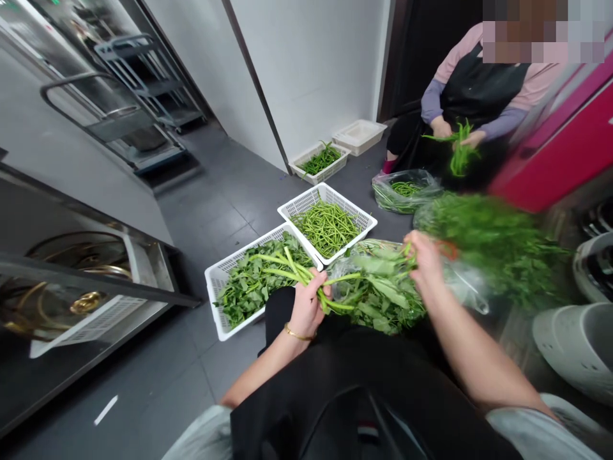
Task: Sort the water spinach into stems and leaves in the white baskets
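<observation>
My left hand (306,305) is closed around a bundle of green stalks (282,265), which stick out to the left over a white basket of leaves (221,281). My right hand (424,259) pinches the leafy tops (383,287) of the same bunch, above a clear plastic bag (467,284). A second white basket (306,203) just beyond holds cut green stems.
Across from me another person (483,96) sits with a handful of greens, a bag of stems (405,190) at their feet. Two more white baskets (320,161) stand by the wall. A steel counter (86,281) runs along my left, a red cabinet (565,153) on the right.
</observation>
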Action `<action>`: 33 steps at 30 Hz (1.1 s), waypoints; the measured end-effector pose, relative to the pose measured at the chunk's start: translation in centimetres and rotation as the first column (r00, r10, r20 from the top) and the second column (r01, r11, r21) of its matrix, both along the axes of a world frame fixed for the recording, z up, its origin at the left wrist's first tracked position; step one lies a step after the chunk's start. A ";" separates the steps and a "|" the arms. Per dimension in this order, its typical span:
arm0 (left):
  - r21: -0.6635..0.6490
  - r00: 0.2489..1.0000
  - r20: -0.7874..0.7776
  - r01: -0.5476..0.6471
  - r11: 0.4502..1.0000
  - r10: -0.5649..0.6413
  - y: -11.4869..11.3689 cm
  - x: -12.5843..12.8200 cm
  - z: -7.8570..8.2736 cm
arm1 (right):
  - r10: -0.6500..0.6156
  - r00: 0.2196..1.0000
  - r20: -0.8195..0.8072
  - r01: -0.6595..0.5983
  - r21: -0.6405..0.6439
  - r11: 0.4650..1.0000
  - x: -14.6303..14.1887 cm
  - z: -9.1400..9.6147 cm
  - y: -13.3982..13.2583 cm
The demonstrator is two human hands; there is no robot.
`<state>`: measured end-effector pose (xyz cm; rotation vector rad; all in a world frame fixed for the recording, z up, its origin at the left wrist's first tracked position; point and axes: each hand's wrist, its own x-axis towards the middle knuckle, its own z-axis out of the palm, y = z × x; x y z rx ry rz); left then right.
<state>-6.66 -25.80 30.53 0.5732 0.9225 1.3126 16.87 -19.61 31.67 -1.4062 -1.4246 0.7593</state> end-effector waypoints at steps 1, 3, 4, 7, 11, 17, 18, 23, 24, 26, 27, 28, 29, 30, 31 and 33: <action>-0.010 0.998 -0.061 -0.007 1.000 0.007 0.1 -0.1 -0.1 | -0.035 0.999 0.029 0.035 0.002 0.999 0.8 0.4 0.2; -0.037 0.987 -0.160 -0.001 0.999 -0.005 0.5 -0.4 -0.3 | 0.054 0.992 0.115 -0.052 -0.015 0.999 1.3 1.6 0.1; -0.044 0.983 -0.185 0.007 0.999 -0.015 0.8 -0.5 -0.3 | 0.135 0.977 0.166 -0.130 -0.036 0.991 0.9 2.1 -0.2; -0.035 0.981 -0.188 0.052 0.998 -0.058 1.4 -0.6 -0.4 | 0.463 0.787 0.408 -0.470 -0.090 0.878 -2.4 2.7 -1.7; -0.074 0.955 -0.193 0.216 0.974 -0.226 1.9 -0.8 -0.5 | 0.573 0.365 0.734 -0.742 -0.142 0.655 -6.9 1.8 -3.1; -0.152 0.937 -0.010 0.344 0.926 -0.350 3.6 -2.8 -0.1 | 0.806 0.505 0.310 -0.830 -0.084 0.552 -5.5 3.1 -3.2; -0.155 0.962 0.075 0.272 0.950 -0.264 4.2 -3.6 0.2 | 0.793 0.574 0.204 -0.798 -0.073 0.598 -4.2 3.2 -3.3; -0.142 0.890 0.447 -0.031 0.989 0.092 6.2 -7.9 2.1 | 0.576 0.712 0.403 -0.513 -0.263 0.817 2.0 0.2 -4.3; -0.125 0.869 0.480 -0.067 0.990 0.120 6.2 -8.3 2.3 | 0.506 0.692 0.514 -0.432 -0.267 0.861 2.4 -0.5 -4.6; -0.096 0.848 0.509 -0.112 0.989 0.145 6.0 -8.5 2.7 | 0.388 0.659 0.645 -0.354 -0.189 0.916 1.7 -1.1 -5.1; -0.082 0.846 0.512 -0.125 0.989 0.149 5.8 -8.4 2.8 | 0.375 0.653 0.658 -0.378 -0.145 0.914 0.7 -1.0 -5.5; -0.069 0.845 0.513 -0.132 0.989 0.149 5.6 -8.2 2.9 | 0.406 0.639 0.653 -0.439 -0.123 0.890 -0.5 -0.7 -5.8; -0.053 0.843 0.517 -0.140 0.989 0.147 5.5 -8.1 3.1 | 0.462 0.607 0.647 -0.506 -0.134 0.852 -1.8 -0.3 -6.1; -0.035 0.838 0.525 -0.154 0.988 0.149 5.4 -8.0 3.2 | 0.522 0.554 0.649 -0.553 -0.182 0.813 -3.1 0.0 -6.4; -0.015 0.828 0.539 -0.172 0.985 0.153 5.3 -8.0 3.4 | 0.565 0.494 0.661 -0.562 -0.253 0.787 -4.2 0.1 -6.5; 0.020 0.807 0.568 -0.208 0.978 0.160 5.3 -8.3 3.8 | 0.564 0.431 0.705 -0.476 -0.353 0.806 -5.9 -0.3 -6.4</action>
